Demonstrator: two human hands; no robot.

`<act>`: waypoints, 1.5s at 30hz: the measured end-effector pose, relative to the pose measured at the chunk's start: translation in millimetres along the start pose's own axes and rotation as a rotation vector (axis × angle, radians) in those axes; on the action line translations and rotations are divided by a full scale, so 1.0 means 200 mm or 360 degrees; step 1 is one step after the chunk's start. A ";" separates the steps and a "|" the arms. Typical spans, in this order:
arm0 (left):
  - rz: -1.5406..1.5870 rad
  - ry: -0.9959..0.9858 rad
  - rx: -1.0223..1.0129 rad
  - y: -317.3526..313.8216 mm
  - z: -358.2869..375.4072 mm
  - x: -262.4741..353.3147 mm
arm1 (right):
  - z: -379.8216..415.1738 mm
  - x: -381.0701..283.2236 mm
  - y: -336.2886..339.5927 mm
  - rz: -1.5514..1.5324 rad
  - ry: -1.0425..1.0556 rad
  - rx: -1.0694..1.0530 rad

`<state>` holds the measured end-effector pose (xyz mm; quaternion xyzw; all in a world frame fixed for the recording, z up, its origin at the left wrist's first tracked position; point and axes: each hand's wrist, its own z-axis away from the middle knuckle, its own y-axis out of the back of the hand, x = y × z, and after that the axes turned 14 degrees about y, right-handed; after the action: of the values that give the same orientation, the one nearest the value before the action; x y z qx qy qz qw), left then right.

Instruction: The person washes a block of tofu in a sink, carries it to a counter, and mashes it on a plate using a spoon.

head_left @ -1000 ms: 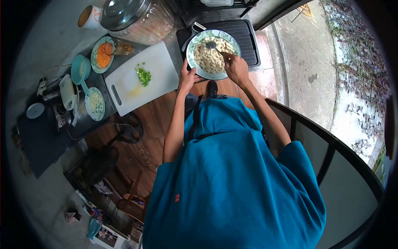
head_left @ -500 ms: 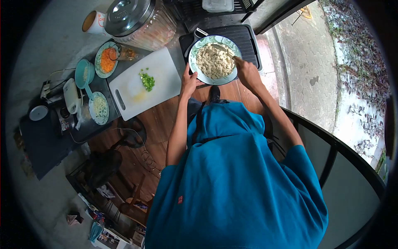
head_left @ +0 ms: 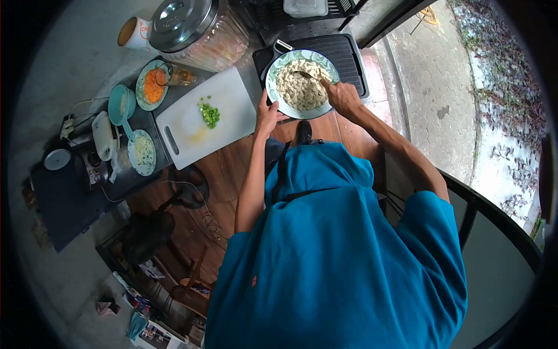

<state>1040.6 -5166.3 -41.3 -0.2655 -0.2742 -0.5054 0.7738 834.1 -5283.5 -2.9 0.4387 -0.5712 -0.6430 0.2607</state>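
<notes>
My left hand (head_left: 267, 118) grips the near left rim of a green-patterned plate (head_left: 317, 55), thumb on top. Crumbly, pale mashed food (head_left: 297, 94) fills the middle of the plate. In my closed right hand (head_left: 345, 99) is a spoon (head_left: 303, 74), its head dipped in the mash on the far side. Beneath the plate lies a dark ridged griddle (head_left: 351, 67). Left of the plate, chopped green onions (head_left: 210, 115) lie on a white cutting board (head_left: 224, 87).
Grated orange food (head_left: 153, 87) fills a plate beside a glass (head_left: 181, 77). A teal strainer (head_left: 129, 103) and a plate of chopped pale food (head_left: 143, 152) stand further left. At the back are a large lidded jar (head_left: 215, 38) and a white mug (head_left: 138, 34).
My right hand has shifted slightly left with the spoon, whose head now sits deeper in the mash. My right elbow has swung outward. My left hand still holds the plate.
</notes>
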 end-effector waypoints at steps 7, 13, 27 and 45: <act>0.0021 0.0010 -0.0014 0.01 -0.01 -0.03 | -0.04 -0.03 0.09 -0.0039 0.0027 -0.0033; 0.0016 0.0015 0.0011 0.03 -0.02 -0.05 | -0.03 -0.05 0.18 -0.0013 -0.0057 -0.0073; 0.0059 0.0047 0.0102 -0.01 0.00 -0.05 | 0.15 0.15 0.14 0.0142 -0.0004 0.0071; 0.0393 -0.0070 0.0041 -0.12 0.05 -0.13 | 0.16 -0.10 0.12 0.0021 -0.0141 -0.0008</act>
<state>1007.2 -5151.2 -48.1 -0.2983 -0.2629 -0.3967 0.8274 811.7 -5255.0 23.8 0.4055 -0.5833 -0.6614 0.2404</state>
